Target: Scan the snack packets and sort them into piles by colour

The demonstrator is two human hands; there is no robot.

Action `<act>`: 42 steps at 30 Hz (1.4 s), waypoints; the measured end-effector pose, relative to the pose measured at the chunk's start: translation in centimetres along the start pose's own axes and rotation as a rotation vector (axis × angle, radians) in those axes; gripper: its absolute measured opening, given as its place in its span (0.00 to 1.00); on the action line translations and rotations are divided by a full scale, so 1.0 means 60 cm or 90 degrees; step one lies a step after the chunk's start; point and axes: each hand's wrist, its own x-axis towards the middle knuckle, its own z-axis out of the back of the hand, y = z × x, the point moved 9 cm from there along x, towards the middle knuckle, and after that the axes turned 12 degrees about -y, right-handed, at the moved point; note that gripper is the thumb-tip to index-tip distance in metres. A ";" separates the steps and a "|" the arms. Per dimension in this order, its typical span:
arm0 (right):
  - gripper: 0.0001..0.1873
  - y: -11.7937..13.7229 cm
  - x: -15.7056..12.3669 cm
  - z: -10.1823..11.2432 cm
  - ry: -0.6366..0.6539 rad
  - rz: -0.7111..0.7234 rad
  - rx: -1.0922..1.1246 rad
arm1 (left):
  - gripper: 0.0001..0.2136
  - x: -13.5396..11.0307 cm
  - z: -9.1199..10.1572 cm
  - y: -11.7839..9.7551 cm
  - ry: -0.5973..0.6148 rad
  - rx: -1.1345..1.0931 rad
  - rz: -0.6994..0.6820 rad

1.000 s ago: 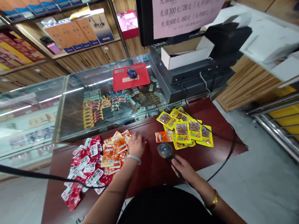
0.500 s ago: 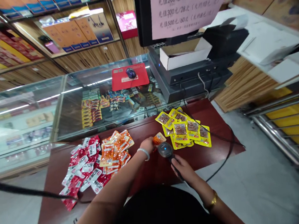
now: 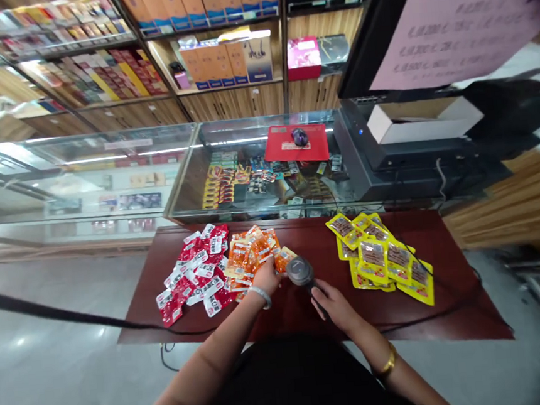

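My right hand (image 3: 332,305) is closed around the handle of a dark barcode scanner (image 3: 300,271), its round head up and pointing away from me. My left hand (image 3: 266,277) has its fingers closed on an orange snack packet (image 3: 285,259), which sticks out beside the scanner head. Just behind and left of that hand lies a pile of orange snack packets (image 3: 239,255), and my fingers partly cover its edge. Red and white packets (image 3: 195,273) are spread left of it. Yellow snack packets (image 3: 373,253) lie in a heap on the right.
The dark red tabletop (image 3: 309,243) carries all the packets. Behind it stands a glass display counter (image 3: 186,172) with a red mouse pad (image 3: 277,148) and a mouse. A register with a white box (image 3: 415,128) is at the right. A black cable (image 3: 72,317) crosses the left side.
The view has swung left, so the table and piles appear further right. Both hands have moved left over the table with the scanner and the orange packet, and my left hand is now at the orange pile.
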 end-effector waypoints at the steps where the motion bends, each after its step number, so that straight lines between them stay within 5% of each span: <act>1: 0.26 -0.001 -0.001 -0.008 0.005 -0.002 -0.008 | 0.27 0.001 0.023 0.012 -0.037 0.019 0.015; 6: 0.29 -0.013 -0.007 -0.032 0.021 -0.010 -0.018 | 0.32 0.006 0.113 0.047 -0.153 0.129 -0.018; 12: 0.31 -0.018 -0.015 -0.020 -0.005 0.002 -0.020 | 0.32 0.008 0.154 0.085 -0.255 0.264 0.028; 18: 0.29 -0.024 -0.022 0.021 -0.067 -0.007 0.030 | 0.31 0.020 0.132 0.008 -0.277 0.251 -0.069; 22: 0.27 -0.031 -0.027 0.059 -0.108 -0.004 0.054 | 0.27 0.028 0.060 -0.093 -0.218 0.212 -0.187; 26: 0.30 -0.037 -0.031 0.107 -0.148 -0.015 0.087 | 0.26 0.050 -0.049 -0.195 -0.105 0.052 -0.234; 28: 0.31 -0.042 -0.034 0.136 -0.174 -0.029 0.102 | 0.22 0.071 -0.122 -0.230 0.023 -0.115 -0.135; 30: 0.32 -0.048 -0.038 0.164 -0.200 -0.040 0.116 | 0.15 0.087 -0.200 -0.247 0.151 -0.300 0.077; 33: 0.33 -0.062 -0.043 0.203 -0.231 -0.060 0.143 | 0.12 0.108 -0.277 -0.276 0.207 -0.401 0.254; 38: 0.35 -0.084 -0.044 0.243 -0.255 -0.083 0.173 | 0.13 0.157 -0.327 -0.301 0.174 -0.391 0.269; 42: 0.33 -0.101 -0.038 0.255 -0.257 -0.095 0.180 | 0.12 0.183 -0.328 -0.302 0.107 -0.439 0.206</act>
